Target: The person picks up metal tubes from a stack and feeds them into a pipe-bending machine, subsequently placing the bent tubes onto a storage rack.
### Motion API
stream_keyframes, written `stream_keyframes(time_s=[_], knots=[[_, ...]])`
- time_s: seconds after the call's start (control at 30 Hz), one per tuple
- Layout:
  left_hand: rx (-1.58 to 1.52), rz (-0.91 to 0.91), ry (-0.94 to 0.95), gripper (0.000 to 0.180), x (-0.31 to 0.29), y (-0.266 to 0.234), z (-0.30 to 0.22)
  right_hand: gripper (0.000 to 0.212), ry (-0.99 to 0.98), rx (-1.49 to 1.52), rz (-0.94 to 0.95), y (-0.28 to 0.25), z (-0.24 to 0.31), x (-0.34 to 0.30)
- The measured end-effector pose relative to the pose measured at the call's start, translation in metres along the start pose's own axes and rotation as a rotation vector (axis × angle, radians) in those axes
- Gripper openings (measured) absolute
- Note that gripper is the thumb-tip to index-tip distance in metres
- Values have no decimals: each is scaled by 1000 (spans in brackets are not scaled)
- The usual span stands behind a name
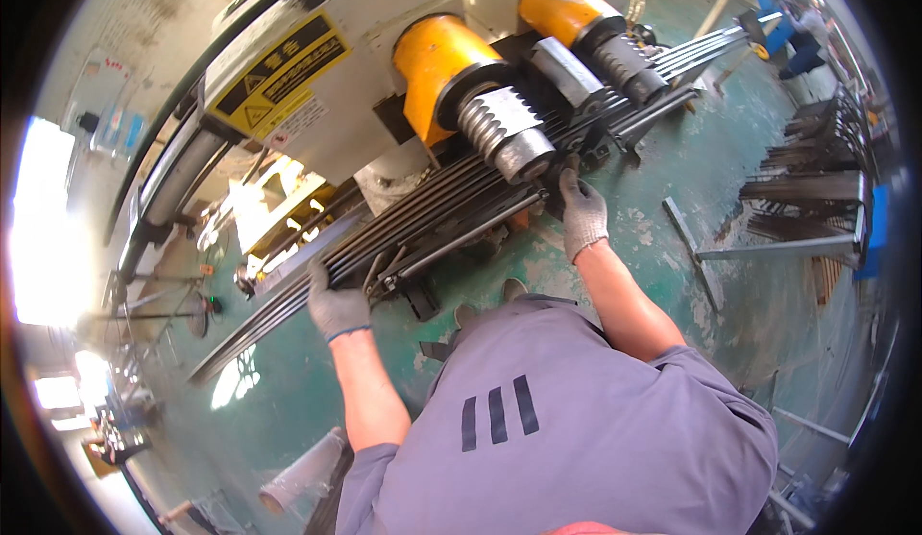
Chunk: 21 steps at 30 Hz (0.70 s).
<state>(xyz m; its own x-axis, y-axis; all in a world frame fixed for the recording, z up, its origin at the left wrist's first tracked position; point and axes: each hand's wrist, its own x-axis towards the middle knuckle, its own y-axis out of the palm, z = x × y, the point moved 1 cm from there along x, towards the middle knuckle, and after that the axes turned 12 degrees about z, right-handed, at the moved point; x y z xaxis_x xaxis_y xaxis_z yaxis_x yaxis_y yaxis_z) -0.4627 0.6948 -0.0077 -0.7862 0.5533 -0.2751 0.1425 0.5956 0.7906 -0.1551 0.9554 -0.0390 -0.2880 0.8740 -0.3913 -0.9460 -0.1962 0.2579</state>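
Observation:
My left hand (338, 308), in a grey work glove, lies at the near edge of a bundle of long thin metal bars (411, 212), its fingers closed over them. In a similar glove, my right hand (583, 214) reaches to a dark part beneath the nearer spindle, fingers bent upward and closed; what they grip is hidden. Just above it, the ridged metal spindle (504, 130) sticks out of an orange housing (437, 60). To its right, a second orange housing (567, 9) carries another ridged spindle (629, 66).
A metal rail (461, 237) runs along the machine's near side. A yellow-and-black warning label (280, 72) is on the machine body. At the right, a rack (778, 250) holds stacked dark bars. Further off at upper right is another person (809, 40). A plastic-wrapped roll (303, 470) lies at lower left.

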Motion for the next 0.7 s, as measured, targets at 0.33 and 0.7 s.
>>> stream_keyframes(time_s=[0.33,0.7], knots=[[-67,66,152,34,6,-44,-37,38,96,0,64,-68,-35,11],[-42,-22,129,31,2,1,28,39,213,-80,65,-91,-64,19]])
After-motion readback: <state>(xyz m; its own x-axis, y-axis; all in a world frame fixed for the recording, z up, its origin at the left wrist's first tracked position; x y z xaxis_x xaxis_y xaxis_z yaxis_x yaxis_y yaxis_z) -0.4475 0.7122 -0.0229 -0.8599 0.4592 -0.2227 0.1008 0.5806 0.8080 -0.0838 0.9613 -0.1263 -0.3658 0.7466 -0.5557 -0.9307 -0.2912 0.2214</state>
